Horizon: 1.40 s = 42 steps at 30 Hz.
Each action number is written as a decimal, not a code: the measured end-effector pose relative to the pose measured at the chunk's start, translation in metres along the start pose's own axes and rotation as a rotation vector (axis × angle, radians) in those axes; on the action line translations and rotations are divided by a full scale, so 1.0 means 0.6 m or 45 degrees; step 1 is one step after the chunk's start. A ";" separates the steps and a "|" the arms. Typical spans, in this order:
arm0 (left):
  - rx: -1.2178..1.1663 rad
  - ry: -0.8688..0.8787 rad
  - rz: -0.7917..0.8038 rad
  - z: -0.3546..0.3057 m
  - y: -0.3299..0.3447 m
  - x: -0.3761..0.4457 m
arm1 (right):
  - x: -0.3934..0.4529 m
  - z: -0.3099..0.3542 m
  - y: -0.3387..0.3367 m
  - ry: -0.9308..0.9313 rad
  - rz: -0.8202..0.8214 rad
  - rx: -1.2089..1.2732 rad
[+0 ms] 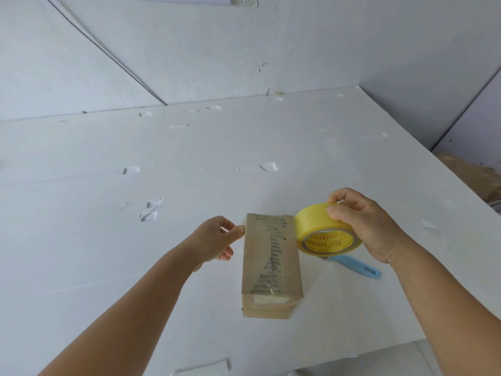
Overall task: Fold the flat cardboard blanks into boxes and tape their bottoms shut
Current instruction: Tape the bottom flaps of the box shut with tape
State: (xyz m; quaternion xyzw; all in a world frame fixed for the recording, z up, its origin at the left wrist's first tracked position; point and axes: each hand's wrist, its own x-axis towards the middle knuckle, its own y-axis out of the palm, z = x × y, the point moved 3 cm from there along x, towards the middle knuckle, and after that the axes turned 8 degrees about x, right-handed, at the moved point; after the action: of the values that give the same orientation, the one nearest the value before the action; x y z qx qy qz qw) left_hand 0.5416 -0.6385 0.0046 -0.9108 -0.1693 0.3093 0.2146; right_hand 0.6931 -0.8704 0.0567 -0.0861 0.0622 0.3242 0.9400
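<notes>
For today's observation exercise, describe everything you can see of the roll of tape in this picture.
The roll of tape is a wide ring of glossy, translucent yellow packing tape on a yellow core printed with red characters. The right hand grips it, tilted, just above the white table, against the far right edge of the cardboard box. A strip runs from it across the box top to the left hand, which pinches the free end.

Red print on yellow core label of tape roll (328, 234), gripped by right hand (363, 226): too small to read.
</notes>
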 end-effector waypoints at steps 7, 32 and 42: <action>-0.268 0.376 -0.080 -0.073 0.037 -0.043 | -0.001 -0.004 0.002 -0.007 -0.011 0.001; 1.089 0.791 0.068 -0.135 0.062 -0.014 | 0.018 -0.007 0.001 0.015 -0.049 -0.365; 1.118 0.562 0.332 -0.175 0.070 -0.022 | 0.015 -0.030 -0.018 0.069 -0.024 -0.834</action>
State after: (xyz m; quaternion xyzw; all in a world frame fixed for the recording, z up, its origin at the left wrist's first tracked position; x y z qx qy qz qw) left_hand 0.6061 -0.7101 0.0653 -0.7920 0.1410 0.1758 0.5675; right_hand 0.7058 -0.8768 0.0389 -0.3931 -0.0210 0.3157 0.8634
